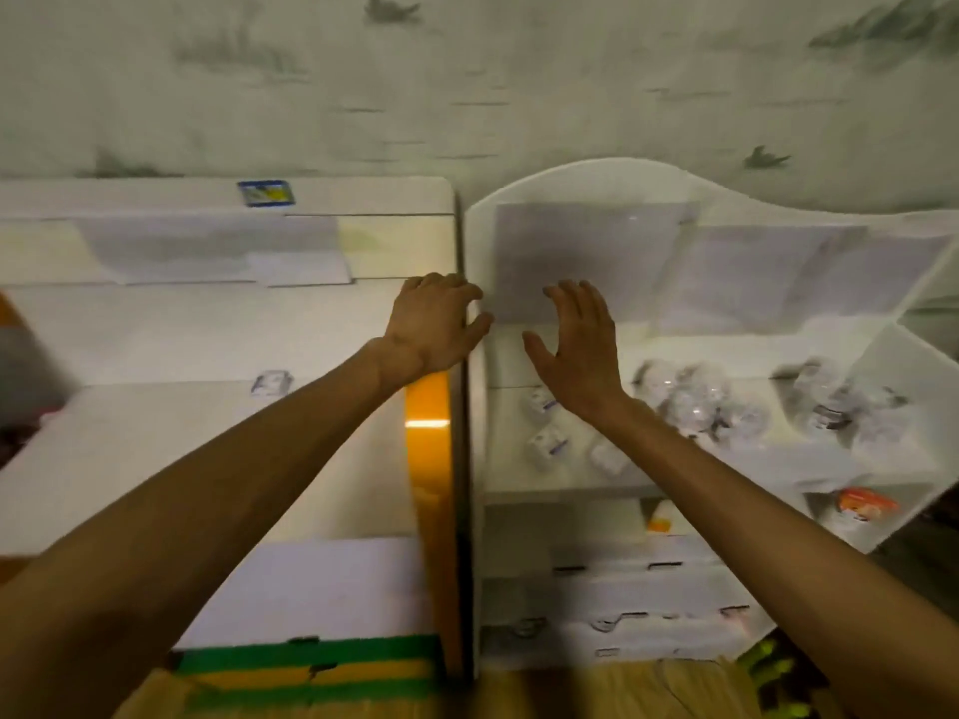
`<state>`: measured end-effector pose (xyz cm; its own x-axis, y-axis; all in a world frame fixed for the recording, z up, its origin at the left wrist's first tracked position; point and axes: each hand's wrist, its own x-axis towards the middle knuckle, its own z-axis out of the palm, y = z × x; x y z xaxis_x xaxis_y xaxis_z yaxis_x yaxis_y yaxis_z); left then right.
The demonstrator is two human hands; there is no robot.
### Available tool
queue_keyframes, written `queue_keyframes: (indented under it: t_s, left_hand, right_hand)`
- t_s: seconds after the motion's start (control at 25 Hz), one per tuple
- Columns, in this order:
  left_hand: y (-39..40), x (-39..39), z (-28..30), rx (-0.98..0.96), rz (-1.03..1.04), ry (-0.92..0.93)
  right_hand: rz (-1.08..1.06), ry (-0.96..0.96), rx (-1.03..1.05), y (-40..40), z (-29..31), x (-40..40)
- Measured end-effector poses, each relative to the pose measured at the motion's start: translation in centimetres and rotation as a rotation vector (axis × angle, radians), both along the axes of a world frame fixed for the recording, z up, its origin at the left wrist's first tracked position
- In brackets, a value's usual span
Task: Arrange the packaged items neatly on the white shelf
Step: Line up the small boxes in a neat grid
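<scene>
A white shelf unit [597,184] with a curved top stands on the right. Its upper tier holds flat pale packages [586,256] leaning against the back. My left hand [433,324] rests over the shelf's left side panel, fingers curled on its edge. My right hand [578,345] hovers open, fingers spread, just in front of the upper tier and holds nothing. On the middle tier lie small white packaged items [545,443] and clear plastic packets [695,402]. The image is blurred.
A second white shelf [223,199] stands to the left with an orange side strip [428,433]. An orange-labelled packet [866,503] sits in a lower right compartment. White boxes [612,604] fill the bottom tier. A green and yellow box [311,672] lies below.
</scene>
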<state>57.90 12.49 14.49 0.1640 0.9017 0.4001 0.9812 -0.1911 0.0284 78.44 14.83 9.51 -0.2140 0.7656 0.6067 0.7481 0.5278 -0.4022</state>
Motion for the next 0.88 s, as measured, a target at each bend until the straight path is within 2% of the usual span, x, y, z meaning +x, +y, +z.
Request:
queue_keyframes:
  t_s: [0.16,0.4,0.52,0.64,0.76,0.88]
  left_hand:
    - [-7.5,-10.7,-1.7,-0.019,0.114,-0.018]
    - [-13.0,-20.8,-4.2,-0.301,0.389,0.093]
    - [-13.0,-25.0,-5.6,-0.491,0.485,0.159]
    - [-11.7,-28.0,-7.3,-0.582,0.489,0.126]
    - [-9.3,-30.8,-10.3,-0.627,0.480,0.089]
    - [-6.2,-33.3,-12.7,-0.666,0.448,0.069]
  right_hand:
    - [0.174,0.056,0.056,-4.4,1.2,-11.9]
    - [0.316,-0.147,-0.210,-6.8,-1.5,-24.9]
    - [0.272,-0.297,-0.460,-6.1,-6.4,-28.4]
    - [0.223,-0.421,-0.666,-5.3,-10.9,-31.0]
    - [0.228,-0.417,-0.683,-3.1,-13.4,-33.9]
    - [0.204,-0.329,-0.671,-0.1,-14.8,-36.6]
